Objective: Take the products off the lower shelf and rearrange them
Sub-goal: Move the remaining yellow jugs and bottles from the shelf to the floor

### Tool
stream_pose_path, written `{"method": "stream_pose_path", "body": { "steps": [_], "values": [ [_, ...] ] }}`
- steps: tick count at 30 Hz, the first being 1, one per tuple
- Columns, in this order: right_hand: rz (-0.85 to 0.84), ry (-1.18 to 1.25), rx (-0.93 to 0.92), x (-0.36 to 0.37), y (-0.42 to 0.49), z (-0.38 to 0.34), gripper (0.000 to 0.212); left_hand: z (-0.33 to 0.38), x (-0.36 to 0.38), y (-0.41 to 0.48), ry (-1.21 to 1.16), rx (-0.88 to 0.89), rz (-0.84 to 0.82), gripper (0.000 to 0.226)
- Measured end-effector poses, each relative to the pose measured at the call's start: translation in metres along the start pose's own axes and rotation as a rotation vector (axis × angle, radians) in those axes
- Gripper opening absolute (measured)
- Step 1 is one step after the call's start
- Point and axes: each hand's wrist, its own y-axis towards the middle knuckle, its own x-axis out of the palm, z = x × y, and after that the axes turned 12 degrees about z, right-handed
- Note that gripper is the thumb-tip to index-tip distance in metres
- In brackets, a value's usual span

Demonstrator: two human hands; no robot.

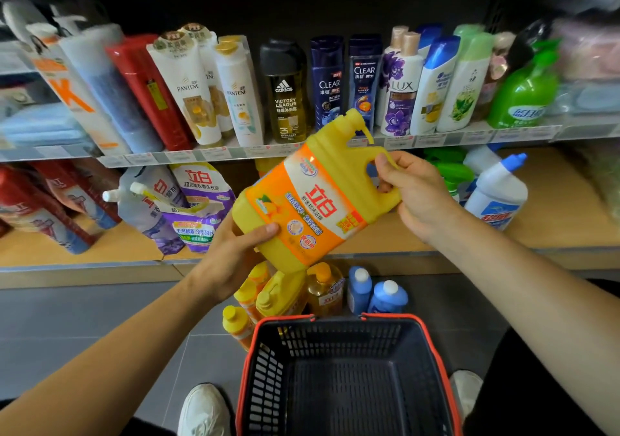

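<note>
- Left hand (235, 251) grips the base end of a yellow jug (315, 201): thumb laid across the orange label, fingers curled out of sight behind it.
- Right hand (416, 194) is closed round the jug's moulded handle near the top, fingers hooked through the opening.
- The jug is held in the air between the two hands, tilted, with its pump head up and its base down toward the left hand. It hangs in front of the lower shelf (553, 207) and touches neither shelf nor floor.
- The lower shelf is a pale wood board with a grey front edge. On its left are purple-and-white refill pouches (198, 207), leaning, and red packs further left. On its right are green spray bottles (449, 167) and a white bottle with a blue cap (496, 194), tipped over at an angle.
- The upper shelf (235, 155) carries a row of shampoo and body-wash bottles, with price tags along its rail.
- The floor (84, 318) is grey tile. Standing on it below the jug, against the shelf base, are several yellow bottles (278, 293), an amber pump bottle (325, 293) and two blue bottles (385, 296) with white caps.
- A black shopping basket (268, 368) with a red rim sits on the floor nearest the person, just this side of those bottles.
- A white shoe (204, 409) shows beside the basket's left side.
</note>
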Motion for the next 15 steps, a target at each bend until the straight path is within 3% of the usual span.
{"method": "stream_pose_path", "body": {
  "steps": [6,9,10,12,15],
  "values": [
    [0.106,-0.240,0.101,-0.002,-0.002,0.014,0.014,0.024,0.003,0.002,0.155,0.310,0.329,0.077],
    [0.208,-0.457,-0.154,-0.003,-0.003,0.011,0.044,0.036,0.004,-0.001,0.407,0.443,0.410,0.077],
    [0.160,-0.526,-0.297,-0.003,-0.004,0.010,0.054,0.039,0.006,-0.003,0.511,0.483,0.397,0.080],
    [-0.125,-0.679,-0.494,-0.001,-0.009,0.010,0.077,0.040,0.011,-0.009,0.700,0.545,0.330,0.084],
    [-0.501,-0.872,-0.455,0.010,-0.020,0.025,0.106,0.037,0.022,-0.017,0.875,0.609,0.215,0.084]
  ]
}}
